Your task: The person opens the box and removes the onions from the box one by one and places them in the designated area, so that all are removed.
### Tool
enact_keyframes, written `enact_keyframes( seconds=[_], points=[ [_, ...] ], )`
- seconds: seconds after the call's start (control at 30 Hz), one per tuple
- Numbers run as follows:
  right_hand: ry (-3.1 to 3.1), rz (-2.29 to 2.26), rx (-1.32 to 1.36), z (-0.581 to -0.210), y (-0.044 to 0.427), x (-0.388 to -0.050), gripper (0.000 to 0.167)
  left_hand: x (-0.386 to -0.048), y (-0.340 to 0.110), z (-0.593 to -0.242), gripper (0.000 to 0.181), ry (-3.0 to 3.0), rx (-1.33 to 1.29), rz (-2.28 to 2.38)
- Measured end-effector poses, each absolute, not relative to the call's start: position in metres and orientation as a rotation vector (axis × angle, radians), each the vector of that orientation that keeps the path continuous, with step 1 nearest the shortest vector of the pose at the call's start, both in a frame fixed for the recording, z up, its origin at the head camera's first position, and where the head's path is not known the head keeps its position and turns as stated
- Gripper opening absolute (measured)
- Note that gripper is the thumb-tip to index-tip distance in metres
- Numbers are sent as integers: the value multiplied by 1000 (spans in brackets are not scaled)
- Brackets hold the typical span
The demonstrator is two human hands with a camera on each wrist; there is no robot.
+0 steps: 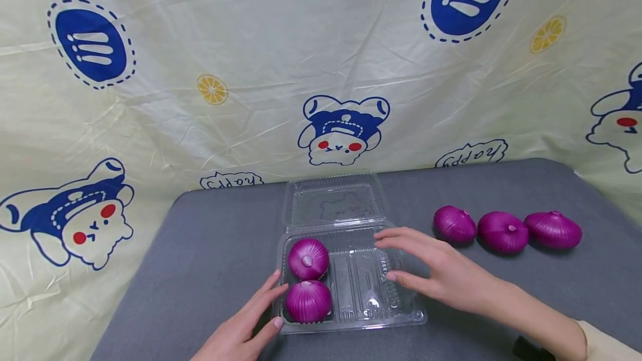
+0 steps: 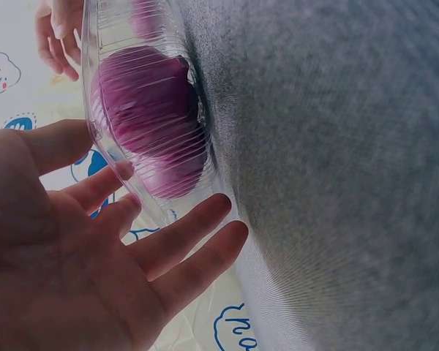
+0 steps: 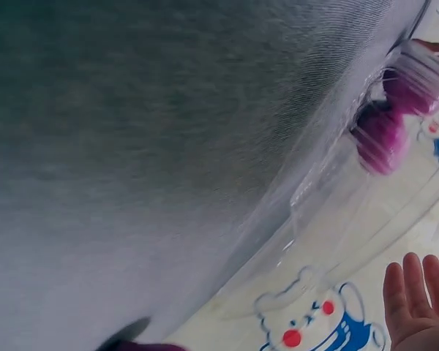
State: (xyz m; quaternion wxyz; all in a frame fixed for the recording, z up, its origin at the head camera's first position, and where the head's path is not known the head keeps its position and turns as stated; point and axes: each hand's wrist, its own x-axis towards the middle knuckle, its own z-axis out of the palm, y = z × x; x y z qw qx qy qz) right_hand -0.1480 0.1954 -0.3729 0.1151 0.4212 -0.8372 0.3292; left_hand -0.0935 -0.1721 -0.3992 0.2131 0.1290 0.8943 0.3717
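Note:
Two purple onions, a rear one [image 1: 308, 259] and a front one [image 1: 309, 301], sit in the left half of an open clear plastic container [image 1: 361, 325]. My left hand [image 1: 246, 319] touches the container's left rim with spread fingers; in the left wrist view, the hand [image 2: 95, 241] has its thumb and some fingertips at the clear wall. Over the container's right edge hovers my right hand [image 1: 441, 272], fingers extended and holding nothing; in the right wrist view its fingers [image 3: 417, 292] are straight. The right half of the container holds no onion.
Three more purple onions [image 1: 453, 225], [image 1: 502, 232], [image 1: 553, 230] lie in a row at the right on the grey table [image 1: 225, 238]. The container's clear lid [image 1: 333, 199] lies folded back behind it. A printed cloth [image 1: 261, 71] hangs behind the table.

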Motion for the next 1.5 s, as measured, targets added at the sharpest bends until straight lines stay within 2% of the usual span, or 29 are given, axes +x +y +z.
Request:
enact_keyframes(
  seconds=[0.43,1.2,1.5],
  points=[
    [-2484,1061,1480,-369,152,-154,43,-92,-172,-396,57,2497,364,1036],
    [-2633,1092,1716,-380,104,-158,50,-91,-172,-396,57,2504,404,1045],
    [-2714,948,1723,-388,94,-163,50,-90,-172,-396,56,2513,398,1045]
  ],
)
